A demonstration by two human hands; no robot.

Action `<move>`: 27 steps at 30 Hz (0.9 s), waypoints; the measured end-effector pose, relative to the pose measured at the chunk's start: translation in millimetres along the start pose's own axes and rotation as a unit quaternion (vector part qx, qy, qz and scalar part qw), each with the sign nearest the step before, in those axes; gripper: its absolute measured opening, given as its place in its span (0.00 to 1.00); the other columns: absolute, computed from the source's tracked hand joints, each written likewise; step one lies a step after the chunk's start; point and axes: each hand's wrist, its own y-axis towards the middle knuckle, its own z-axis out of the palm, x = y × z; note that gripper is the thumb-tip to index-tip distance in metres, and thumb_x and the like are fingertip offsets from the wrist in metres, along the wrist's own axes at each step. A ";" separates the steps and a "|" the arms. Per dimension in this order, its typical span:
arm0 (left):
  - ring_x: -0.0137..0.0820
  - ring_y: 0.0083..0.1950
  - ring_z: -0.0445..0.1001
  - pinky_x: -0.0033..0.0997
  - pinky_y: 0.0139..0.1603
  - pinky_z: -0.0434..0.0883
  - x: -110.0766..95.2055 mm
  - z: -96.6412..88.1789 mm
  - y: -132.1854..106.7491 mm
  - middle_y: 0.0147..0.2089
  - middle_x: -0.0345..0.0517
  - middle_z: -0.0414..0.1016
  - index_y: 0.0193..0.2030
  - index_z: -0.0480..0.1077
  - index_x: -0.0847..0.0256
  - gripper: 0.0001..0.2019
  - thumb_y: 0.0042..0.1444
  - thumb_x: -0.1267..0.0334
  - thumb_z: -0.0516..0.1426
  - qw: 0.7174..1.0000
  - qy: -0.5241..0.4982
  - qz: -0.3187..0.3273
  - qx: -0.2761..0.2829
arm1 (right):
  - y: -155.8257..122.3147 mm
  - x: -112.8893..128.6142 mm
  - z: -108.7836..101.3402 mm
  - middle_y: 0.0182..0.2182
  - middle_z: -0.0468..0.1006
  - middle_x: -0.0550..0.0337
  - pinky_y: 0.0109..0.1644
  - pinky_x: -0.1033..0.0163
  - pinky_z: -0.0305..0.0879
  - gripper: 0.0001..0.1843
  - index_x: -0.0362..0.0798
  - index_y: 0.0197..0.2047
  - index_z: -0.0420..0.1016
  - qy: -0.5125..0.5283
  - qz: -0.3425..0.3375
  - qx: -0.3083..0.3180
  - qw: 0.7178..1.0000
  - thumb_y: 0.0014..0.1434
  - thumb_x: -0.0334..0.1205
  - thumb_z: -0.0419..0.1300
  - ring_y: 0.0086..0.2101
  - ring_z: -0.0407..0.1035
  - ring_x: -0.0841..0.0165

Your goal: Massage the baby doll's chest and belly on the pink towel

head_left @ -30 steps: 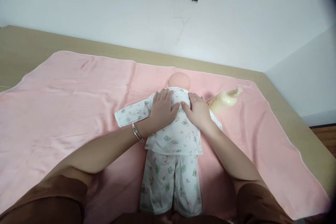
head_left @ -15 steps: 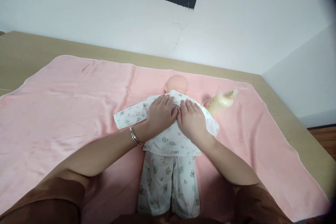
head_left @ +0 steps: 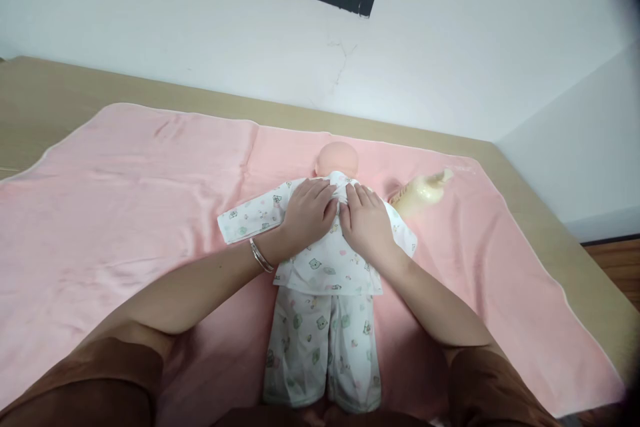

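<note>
A white wall and tan bed fill the upper frame; one pink blanket (head_left: 125, 213) covers the bed. One doll (head_left: 327, 260) in printed pyjamas lies mid-frame, one doll arm (head_left: 420, 190) to its right. The left hand (head_left: 305, 217) and right hand (head_left: 367, 227) lie flat on its top, fingers together, gripping nothing. They have drawn closer than a second ago.

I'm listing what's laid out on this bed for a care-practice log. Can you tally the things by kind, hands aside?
Doll, under the left hand and right hand: 1
Printed clothing pieces, top and trousers: 2
Pink blanket: 1
Cream bottle-like item, partly hidden: 1
Bracelet: 1
Total: 6
</note>
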 end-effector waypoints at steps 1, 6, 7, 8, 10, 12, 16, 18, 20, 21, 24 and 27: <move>0.41 0.57 0.74 0.47 0.62 0.70 -0.5 0.0 -0.8 0.52 0.54 0.78 0.51 0.73 0.62 0.13 0.65 0.65 0.51 1.000 0.004 -0.004 -0.010 | -2.8 3.8 -1.4 0.64 0.67 0.35 0.68 0.43 0.53 0.29 0.33 0.68 0.61 -0.012 0.007 -0.006 1.000 0.71 0.43 0.43 0.64 0.60 0.47; 0.46 0.62 0.70 0.51 0.65 0.67 -0.4 1.9 0.6 0.58 0.58 0.74 0.57 0.70 0.65 0.18 0.62 0.63 0.54 0.996 -0.004 -0.085 0.010 | 2.1 -2.0 1.1 0.65 0.67 0.39 0.68 0.42 0.55 0.30 0.37 0.69 0.60 0.012 0.027 0.014 0.999 0.71 0.46 0.43 0.65 0.59 0.48; 0.46 0.64 0.68 0.53 0.67 0.64 0.3 2.4 1.7 0.61 0.58 0.72 0.59 0.68 0.65 0.20 0.62 0.62 0.53 0.995 -0.011 -0.094 0.025 | 5.7 -6.6 2.9 0.66 0.65 0.39 0.68 0.40 0.54 0.30 0.38 0.70 0.59 0.025 0.025 0.024 0.999 0.71 0.46 0.43 0.66 0.58 0.48; 0.46 0.66 0.67 0.54 0.69 0.62 1.2 3.1 2.7 0.63 0.58 0.71 0.61 0.67 0.65 0.21 0.62 0.62 0.52 0.994 -0.021 -0.097 0.036 | 9.2 -10.9 4.6 0.67 0.63 0.40 0.68 0.39 0.52 0.31 0.39 0.71 0.57 0.039 0.020 0.030 0.999 0.71 0.46 0.43 0.67 0.56 0.48; 0.44 0.66 0.67 0.55 0.71 0.59 3.0 4.4 3.6 0.63 0.55 0.72 0.61 0.67 0.63 0.21 0.63 0.63 0.51 0.994 -0.044 -0.092 0.040 | 13.7 -16.9 6.5 0.69 0.60 0.41 0.70 0.37 0.49 0.31 0.40 0.71 0.55 0.064 0.004 0.036 0.997 0.71 0.44 0.42 0.68 0.53 0.50; 0.42 0.64 0.70 0.53 0.70 0.61 4.4 5.6 2.8 0.59 0.53 0.75 0.59 0.69 0.61 0.19 0.63 0.63 0.51 0.995 -0.063 -0.081 0.018 | 13.1 -16.3 5.5 0.69 0.60 0.43 0.70 0.37 0.48 0.30 0.40 0.71 0.55 0.077 -0.011 0.034 0.996 0.71 0.43 0.41 0.68 0.53 0.51; 0.39 0.56 0.75 0.47 0.62 0.70 3.7 6.3 -2.2 0.49 0.51 0.80 0.48 0.74 0.60 0.12 0.61 0.64 0.53 0.994 -0.070 -0.055 -0.058 | -1.6 0.8 -1.7 0.66 0.65 0.39 0.69 0.39 0.52 0.29 0.36 0.69 0.59 0.031 -0.003 0.017 0.999 0.71 0.40 0.41 0.66 0.57 0.49; 0.39 0.53 0.75 0.45 0.58 0.72 1.9 5.0 -4.4 0.45 0.50 0.80 0.43 0.75 0.59 0.10 0.60 0.65 0.53 0.993 -0.064 -0.056 -0.080 | -8.8 8.7 -3.6 0.65 0.66 0.35 0.69 0.41 0.52 0.29 0.33 0.69 0.60 -0.005 0.008 0.000 1.000 0.70 0.40 0.43 0.65 0.59 0.48; 0.39 0.52 0.75 0.45 0.58 0.72 0.1 3.1 -5.5 0.45 0.50 0.79 0.43 0.75 0.58 0.10 0.61 0.63 0.53 0.992 -0.063 -0.070 -0.079 | -10.8 10.6 -2.8 0.64 0.67 0.34 0.69 0.41 0.52 0.29 0.33 0.68 0.61 -0.018 0.013 -0.010 1.000 0.71 0.41 0.44 0.65 0.60 0.48; 0.39 0.53 0.75 0.46 0.58 0.72 -0.5 2.1 -5.5 0.47 0.50 0.79 0.44 0.75 0.58 0.10 0.61 0.63 0.53 0.992 -0.064 -0.077 -0.071 | -9.4 9.2 -1.4 0.64 0.67 0.35 0.70 0.41 0.52 0.29 0.34 0.68 0.62 -0.013 0.017 -0.011 1.000 0.71 0.42 0.44 0.65 0.60 0.48; 0.41 0.57 0.73 0.48 0.63 0.68 -0.6 1.1 -4.2 0.53 0.53 0.77 0.50 0.74 0.60 0.14 0.63 0.60 0.52 0.993 -0.057 -0.094 -0.039 | 0.3 -1.4 4.5 0.66 0.65 0.38 0.69 0.41 0.53 0.31 0.37 0.69 0.61 0.032 0.035 -0.004 0.999 0.71 0.47 0.45 0.66 0.58 0.48; 0.43 0.63 0.69 0.50 0.68 0.63 1.2 3.2 -2.0 0.60 0.55 0.73 0.57 0.70 0.63 0.18 0.65 0.60 0.50 0.994 -0.048 -0.101 0.000 | 8.7 -11.1 9.4 0.68 0.63 0.41 0.69 0.39 0.52 0.32 0.40 0.70 0.58 0.075 0.040 0.003 0.996 0.71 0.49 0.44 0.67 0.56 0.49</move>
